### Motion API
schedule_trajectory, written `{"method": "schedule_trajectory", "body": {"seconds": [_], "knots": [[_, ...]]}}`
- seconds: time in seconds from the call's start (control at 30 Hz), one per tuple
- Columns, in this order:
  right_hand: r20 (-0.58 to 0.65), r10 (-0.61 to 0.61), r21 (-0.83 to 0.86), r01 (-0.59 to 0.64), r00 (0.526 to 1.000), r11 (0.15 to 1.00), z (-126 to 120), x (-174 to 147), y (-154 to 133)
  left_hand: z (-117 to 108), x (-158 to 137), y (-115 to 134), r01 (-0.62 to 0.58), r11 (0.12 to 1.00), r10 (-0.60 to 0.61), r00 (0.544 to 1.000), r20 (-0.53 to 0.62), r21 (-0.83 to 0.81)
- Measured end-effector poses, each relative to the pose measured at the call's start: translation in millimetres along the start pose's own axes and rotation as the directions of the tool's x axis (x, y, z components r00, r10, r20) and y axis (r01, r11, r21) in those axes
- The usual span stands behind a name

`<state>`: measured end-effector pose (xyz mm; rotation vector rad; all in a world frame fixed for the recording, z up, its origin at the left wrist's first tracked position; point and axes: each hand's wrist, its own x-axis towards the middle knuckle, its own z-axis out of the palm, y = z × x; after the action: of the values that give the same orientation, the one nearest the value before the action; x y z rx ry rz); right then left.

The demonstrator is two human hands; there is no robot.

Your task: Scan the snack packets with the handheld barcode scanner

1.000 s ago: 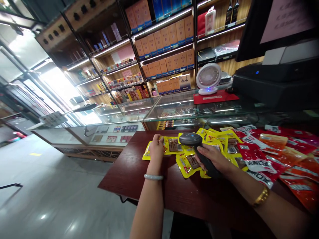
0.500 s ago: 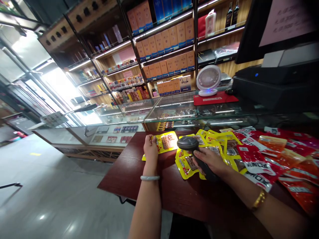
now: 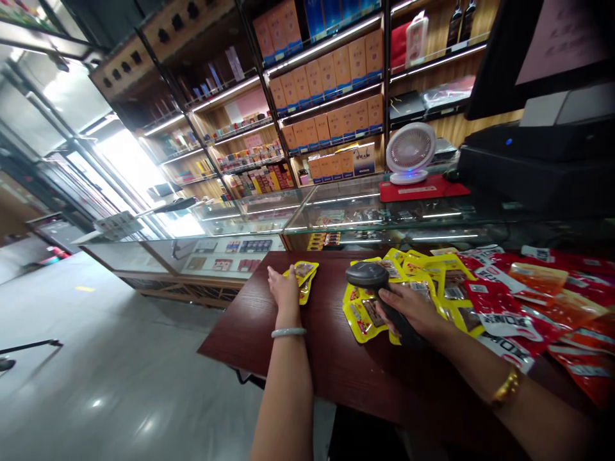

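Observation:
My left hand (image 3: 284, 288) is over the left part of the dark red table with its fingers stretched out and apart. Its thumb side touches or almost touches yellow snack packets (image 3: 305, 274), which lie partly overlapping. A black barcode scanner (image 3: 368, 275) is gripped in my right hand (image 3: 408, 310), its head pointing left. Beneath and behind the scanner spreads a pile of yellow snack packets (image 3: 360, 320) with clear windows showing brown contents. Part of that pile is hidden by my right hand and the scanner.
Red and white packets (image 3: 500, 301) and orange packets (image 3: 538, 278) lie on the table's right side. Behind stand a glass counter (image 3: 336, 211), a small white fan (image 3: 410, 153) on a red mat (image 3: 423, 189), and a dark monitor (image 3: 494, 70). Boxed goods fill the back shelves.
The yellow packet in my left hand has moved down to the left onto the table, beside another, and my fingers have opened. My right hand still holds the scanner.

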<state>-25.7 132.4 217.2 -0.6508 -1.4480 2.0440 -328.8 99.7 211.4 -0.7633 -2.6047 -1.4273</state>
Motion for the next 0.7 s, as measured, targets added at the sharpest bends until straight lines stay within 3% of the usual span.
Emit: {"method": "schedule_trajectory", "body": {"seconds": [0.1,0.17,0.27,0.33,0.4,0.5,0.57,0.7], "knots": [[0.009,0.0,0.0,0.0,1.0,1.0,-3,0,1,-1,-7,2,0.035,0.958,-0.062,0.995,0.084,0.285],[0.014,-0.001,0.001,0.001,1.0,1.0,-4,0,2,1,-11,0,0.002,0.912,-0.091,0.976,0.198,0.409],[0.008,0.004,-0.001,-0.004,1.0,1.0,-4,0,3,4,-13,-4,-0.038,0.875,-0.137,0.937,0.322,0.482],[0.005,0.004,-0.001,-0.004,1.0,1.0,-2,0,2,4,-14,-4,-0.022,0.873,-0.158,0.933,0.324,0.487],[0.013,-0.002,0.002,0.002,1.0,1.0,0,-1,-1,2,-17,0,-0.034,0.879,-0.11,0.957,0.27,0.476],[0.013,-0.041,0.005,0.041,0.999,0.999,-2,-3,-10,1,-31,17,-0.204,0.892,0.146,0.975,0.17,0.404],[-0.018,-0.085,0.012,0.086,0.996,0.996,-6,-5,-18,7,-48,32,-0.377,0.88,0.335,0.924,0.185,0.289],[-0.115,-0.148,0.038,0.153,0.982,0.987,-18,-8,-32,34,-82,56,-0.596,0.803,0.534,0.737,0.414,0.027]]}}
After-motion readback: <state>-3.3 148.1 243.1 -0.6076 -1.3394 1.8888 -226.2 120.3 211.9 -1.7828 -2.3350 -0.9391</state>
